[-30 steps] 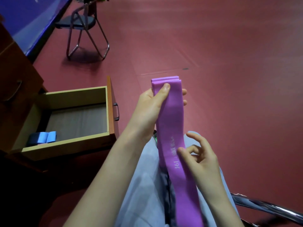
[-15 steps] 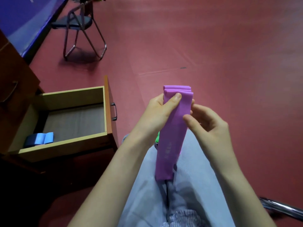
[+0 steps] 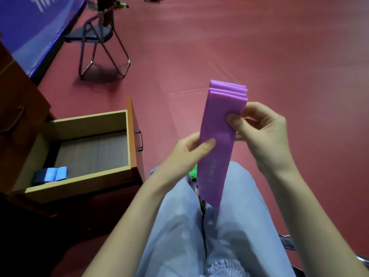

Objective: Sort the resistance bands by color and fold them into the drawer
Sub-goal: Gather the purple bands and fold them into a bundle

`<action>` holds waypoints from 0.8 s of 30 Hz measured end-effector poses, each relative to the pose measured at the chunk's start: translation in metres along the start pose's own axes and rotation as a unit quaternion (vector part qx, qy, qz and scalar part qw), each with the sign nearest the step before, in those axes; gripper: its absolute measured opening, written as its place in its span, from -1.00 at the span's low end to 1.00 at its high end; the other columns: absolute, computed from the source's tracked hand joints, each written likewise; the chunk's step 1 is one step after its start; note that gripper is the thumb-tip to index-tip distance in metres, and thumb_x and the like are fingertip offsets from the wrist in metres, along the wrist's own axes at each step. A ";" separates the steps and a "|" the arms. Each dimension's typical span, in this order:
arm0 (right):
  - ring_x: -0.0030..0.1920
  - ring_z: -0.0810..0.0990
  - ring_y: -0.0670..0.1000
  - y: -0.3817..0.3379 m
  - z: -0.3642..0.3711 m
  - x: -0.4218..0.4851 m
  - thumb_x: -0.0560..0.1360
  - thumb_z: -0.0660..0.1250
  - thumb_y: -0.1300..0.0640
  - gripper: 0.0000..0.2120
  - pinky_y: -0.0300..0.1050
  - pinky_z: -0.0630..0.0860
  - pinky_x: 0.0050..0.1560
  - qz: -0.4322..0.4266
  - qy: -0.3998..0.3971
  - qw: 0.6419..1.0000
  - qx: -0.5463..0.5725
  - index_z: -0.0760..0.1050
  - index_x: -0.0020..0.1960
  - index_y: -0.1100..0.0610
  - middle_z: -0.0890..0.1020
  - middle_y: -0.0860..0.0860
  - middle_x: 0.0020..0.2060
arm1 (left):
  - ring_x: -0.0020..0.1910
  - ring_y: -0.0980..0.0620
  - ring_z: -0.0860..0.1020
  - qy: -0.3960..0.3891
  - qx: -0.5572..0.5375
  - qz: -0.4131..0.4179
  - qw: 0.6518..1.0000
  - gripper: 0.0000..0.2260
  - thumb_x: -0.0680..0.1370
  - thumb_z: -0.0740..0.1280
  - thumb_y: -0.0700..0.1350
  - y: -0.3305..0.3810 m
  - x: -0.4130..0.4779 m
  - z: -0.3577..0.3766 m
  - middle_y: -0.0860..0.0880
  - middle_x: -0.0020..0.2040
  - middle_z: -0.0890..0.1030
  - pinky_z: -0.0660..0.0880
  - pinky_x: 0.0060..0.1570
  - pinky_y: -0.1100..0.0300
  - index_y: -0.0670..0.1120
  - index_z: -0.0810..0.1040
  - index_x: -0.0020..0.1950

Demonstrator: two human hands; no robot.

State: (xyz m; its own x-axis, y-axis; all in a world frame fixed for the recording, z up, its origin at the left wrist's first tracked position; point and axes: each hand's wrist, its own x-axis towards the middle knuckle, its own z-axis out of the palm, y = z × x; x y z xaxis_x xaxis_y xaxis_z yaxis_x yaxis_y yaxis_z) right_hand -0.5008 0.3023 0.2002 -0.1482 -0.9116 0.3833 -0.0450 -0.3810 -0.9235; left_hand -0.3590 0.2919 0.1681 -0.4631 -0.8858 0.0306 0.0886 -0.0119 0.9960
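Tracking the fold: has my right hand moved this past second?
Yes: the right hand rose up the purple band, now level with the drawer handle.

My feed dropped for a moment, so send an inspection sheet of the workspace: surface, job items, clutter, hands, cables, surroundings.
Surface: lap in light-blue trousers, beside an open wooden drawer.
Job's things: purple bands stacked, held over the lap; folded blue band in the drawer's near corner; green piece partly hidden behind the purple.
Clutter: nothing seen.
Hands: left hand pinches the stack's middle; right hand pinches higher up.
Cables: nothing seen.
Surroundings: red floor, folding chair, blue mat.
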 end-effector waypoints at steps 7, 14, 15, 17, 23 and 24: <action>-0.23 0.54 -0.19 0.008 -0.009 0.011 0.39 0.35 0.34 -0.89 -0.41 0.49 -0.20 -0.196 -0.034 0.961 -0.193 0.57 -0.20 0.15 0.62 -0.11 -0.28 | -0.42 0.17 0.52 0.097 0.002 -0.068 0.993 -0.86 0.54 0.24 -0.18 -0.015 0.009 0.006 0.06 -0.38 0.60 0.47 -0.34 0.34 -0.12 0.54 -0.19; -0.17 0.60 0.09 0.033 -0.030 0.002 0.48 0.28 0.28 -0.89 -0.04 0.55 -0.27 -0.397 -0.119 0.810 -0.414 0.49 0.00 0.20 0.64 0.21 -0.16 | -0.33 0.14 0.58 0.086 -0.063 -0.129 0.986 -0.90 0.48 0.30 -0.12 -0.018 0.010 0.006 0.06 -0.34 0.65 0.50 -0.21 0.21 -0.05 0.60 -0.19; -0.18 0.60 0.09 0.036 -0.034 0.001 0.48 0.28 0.28 -0.89 -0.04 0.56 -0.29 -0.408 -0.131 0.794 -0.431 0.47 0.01 0.19 0.64 0.21 -0.17 | -0.33 0.14 0.57 0.083 -0.064 -0.138 0.985 -0.91 0.46 0.31 -0.12 -0.018 0.010 0.006 0.07 -0.34 0.65 0.49 -0.21 0.19 -0.05 0.61 -0.18; -0.17 0.56 0.00 0.036 -0.038 0.002 0.49 0.26 0.28 -0.91 -0.16 0.55 -0.24 -0.388 -0.132 0.804 -0.430 0.46 -0.01 0.23 0.63 0.20 -0.19 | -0.33 0.13 0.55 0.078 -0.063 -0.147 0.984 -0.89 0.48 0.28 -0.15 -0.019 0.011 0.007 0.06 -0.31 0.63 0.46 -0.21 0.20 -0.06 0.61 -0.17; -0.46 0.54 -0.21 0.022 -0.029 0.021 0.42 0.30 0.39 -0.82 -0.33 0.53 -0.40 0.097 0.025 0.993 -0.066 0.47 -0.24 0.13 0.56 -0.10 -0.47 | -0.39 0.09 0.47 0.068 -0.076 -0.146 0.984 -0.81 0.53 0.21 -0.17 -0.015 0.008 0.010 -0.02 -0.37 0.54 0.39 -0.30 0.25 -0.08 0.51 -0.26; -0.48 0.53 -0.20 0.025 -0.030 0.023 0.42 0.28 0.39 -0.82 -0.30 0.53 -0.42 0.145 0.029 0.989 -0.032 0.47 -0.25 0.13 0.55 -0.10 -0.50 | -0.40 0.10 0.46 0.074 -0.064 -0.144 0.985 -0.80 0.53 0.21 -0.16 -0.015 0.008 0.010 -0.01 -0.39 0.54 0.38 -0.32 0.27 -0.07 0.50 -0.28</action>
State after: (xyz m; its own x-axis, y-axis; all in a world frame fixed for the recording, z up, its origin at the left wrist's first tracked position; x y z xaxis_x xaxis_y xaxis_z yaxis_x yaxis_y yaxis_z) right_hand -0.5347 0.2768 0.1854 -0.2198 -0.9701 0.1032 -0.0544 -0.0935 -0.9941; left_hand -0.3729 0.2891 0.1546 -0.3523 -0.8952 -0.2730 0.0882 -0.3222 0.9426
